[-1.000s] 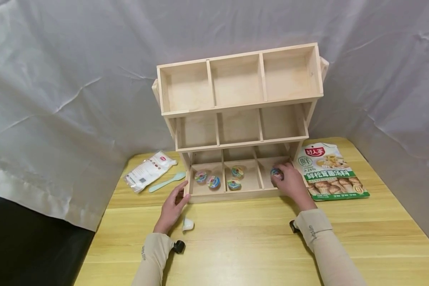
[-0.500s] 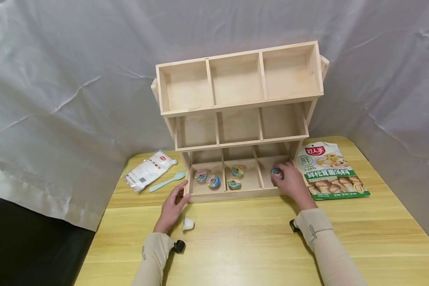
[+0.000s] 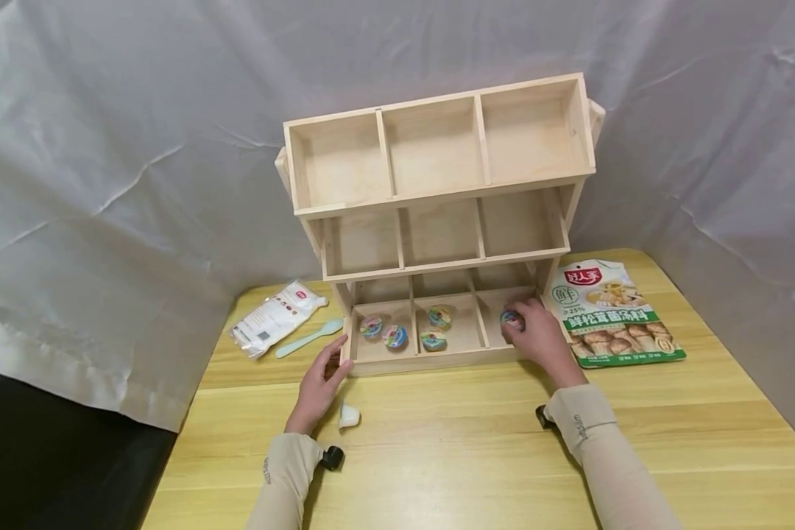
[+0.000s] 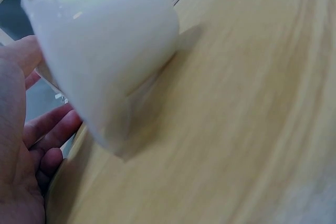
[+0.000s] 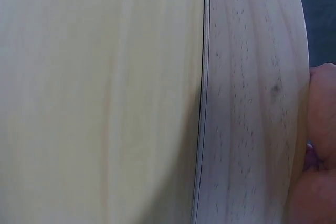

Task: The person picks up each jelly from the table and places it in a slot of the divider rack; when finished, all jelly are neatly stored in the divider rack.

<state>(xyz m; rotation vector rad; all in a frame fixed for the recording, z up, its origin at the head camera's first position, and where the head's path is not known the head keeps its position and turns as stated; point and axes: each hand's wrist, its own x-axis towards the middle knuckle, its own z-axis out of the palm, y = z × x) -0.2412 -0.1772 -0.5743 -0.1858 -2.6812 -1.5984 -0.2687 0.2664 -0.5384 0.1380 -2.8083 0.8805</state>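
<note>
A three-tier wooden rack (image 3: 437,275) stands at the back of the table. My left hand (image 3: 319,384) touches its bottom tray at the left front corner, fingers along the side and thumb at the front. In the bottom right compartment my right hand (image 3: 539,337) holds a small jelly cup (image 3: 511,319) with a printed lid, partly hidden by the fingers. Two jelly cups (image 3: 394,337) sit in the left compartment and two more jelly cups (image 3: 433,339) in the middle one. A white cup (image 4: 113,45) lies on its side on the table by my left wrist.
Left of the rack lie a white plastic packet (image 3: 277,319) and a pale green spoon (image 3: 310,338). A green and white mushroom soup packet (image 3: 612,315) lies against its right side. The grey cloth (image 3: 139,147) hangs behind and beside the table.
Both hands keep their places, and the jelly cups have not moved. The head view has shifted very slightly.
</note>
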